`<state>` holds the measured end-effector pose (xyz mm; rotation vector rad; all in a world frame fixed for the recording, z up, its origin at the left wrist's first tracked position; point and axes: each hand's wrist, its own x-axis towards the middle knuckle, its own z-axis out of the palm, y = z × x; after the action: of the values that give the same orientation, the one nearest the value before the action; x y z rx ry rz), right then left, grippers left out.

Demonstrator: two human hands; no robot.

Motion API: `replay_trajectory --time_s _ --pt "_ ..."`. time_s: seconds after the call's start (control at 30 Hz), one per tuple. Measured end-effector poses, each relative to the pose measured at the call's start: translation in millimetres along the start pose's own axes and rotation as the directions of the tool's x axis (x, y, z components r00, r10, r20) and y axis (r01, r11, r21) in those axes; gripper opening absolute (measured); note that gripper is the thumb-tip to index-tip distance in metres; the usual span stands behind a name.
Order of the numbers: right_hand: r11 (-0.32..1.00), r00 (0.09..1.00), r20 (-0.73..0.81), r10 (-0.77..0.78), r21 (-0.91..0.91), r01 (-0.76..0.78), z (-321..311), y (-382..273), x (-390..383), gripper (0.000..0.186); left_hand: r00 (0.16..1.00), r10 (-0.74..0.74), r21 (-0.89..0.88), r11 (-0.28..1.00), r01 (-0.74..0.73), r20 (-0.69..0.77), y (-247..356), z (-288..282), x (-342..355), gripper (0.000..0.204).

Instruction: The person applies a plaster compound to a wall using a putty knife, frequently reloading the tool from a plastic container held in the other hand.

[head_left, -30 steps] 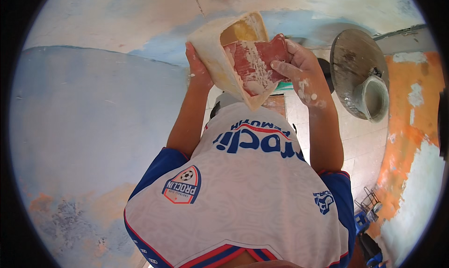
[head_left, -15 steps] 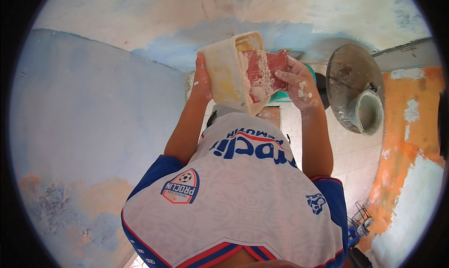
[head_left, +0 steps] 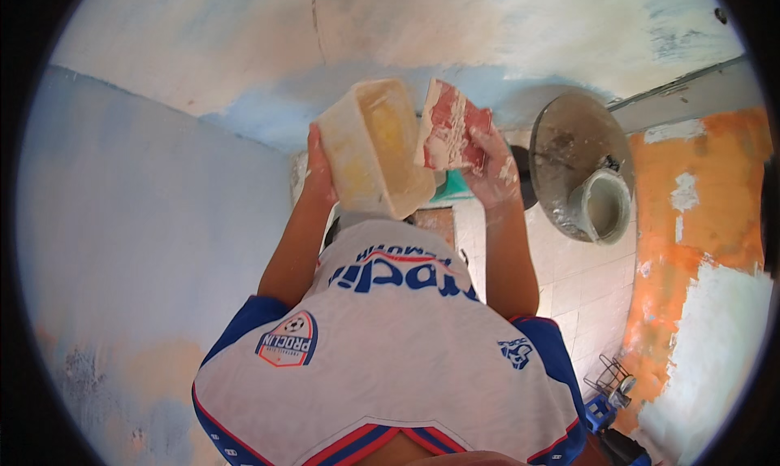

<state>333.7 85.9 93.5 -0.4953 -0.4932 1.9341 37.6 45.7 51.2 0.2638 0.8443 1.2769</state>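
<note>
My left hand (head_left: 320,169) grips the outer side of a whitish plastic tub (head_left: 348,153), which is tilted so its mouth faces right. Yellowish stains and pale paste coat the inside. In my right hand (head_left: 494,165) is a flat red putty spreader (head_left: 455,129), held by its right edge with the fingers closed round it. Cream-coloured putty lies in a thick strip across its face and along its left edge. The spreader is just right of the tub's mouth, a small gap apart. White smears mark my right hand.
A round brown tabletop (head_left: 561,173) stands to the right, with a grey-white bucket (head_left: 605,206) on it. Ahead is a patchy wall (head_left: 244,27), and a bluish wall (head_left: 146,214) runs along the left. An orange wall (head_left: 662,222) with white patches rises at the right. A wire rack (head_left: 609,377) is at lower right.
The red spreader has come out of the tub and now sits apart to its right. Both hands and the tub have shifted left in view, and the tub's mouth shows more.
</note>
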Motion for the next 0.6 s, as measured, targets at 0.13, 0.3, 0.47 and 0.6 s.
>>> replay_trajectory --time_s 0.13,0.3,0.47,0.6 --pt "0.996 0.996 -0.060 -0.065 0.054 0.068 14.6 3.2 6.7 0.046 0.998 0.065 -0.050 0.997 -0.066 -0.018 6.3 -3.5 -0.5 0.085" --pt "0.975 0.978 -0.077 -0.191 0.097 0.198 57.4 -1.9 23.5 0.044 0.989 0.146 -0.190 0.970 -0.148 -0.023 28.8 -10.5 -11.8 0.076" --pt "0.909 0.900 -0.145 -0.411 0.019 0.417 74.7 -14.6 62.2 0.038 0.959 0.282 -0.263 0.924 -0.277 -0.019 73.4 -37.6 -12.6 0.076" --pt "0.780 0.759 -0.181 -0.626 -0.143 0.609 101.1 -22.7 107.8 0.027 0.935 0.347 -0.292 0.890 -0.352 -0.068 122.5 -60.4 -21.2 0.075"
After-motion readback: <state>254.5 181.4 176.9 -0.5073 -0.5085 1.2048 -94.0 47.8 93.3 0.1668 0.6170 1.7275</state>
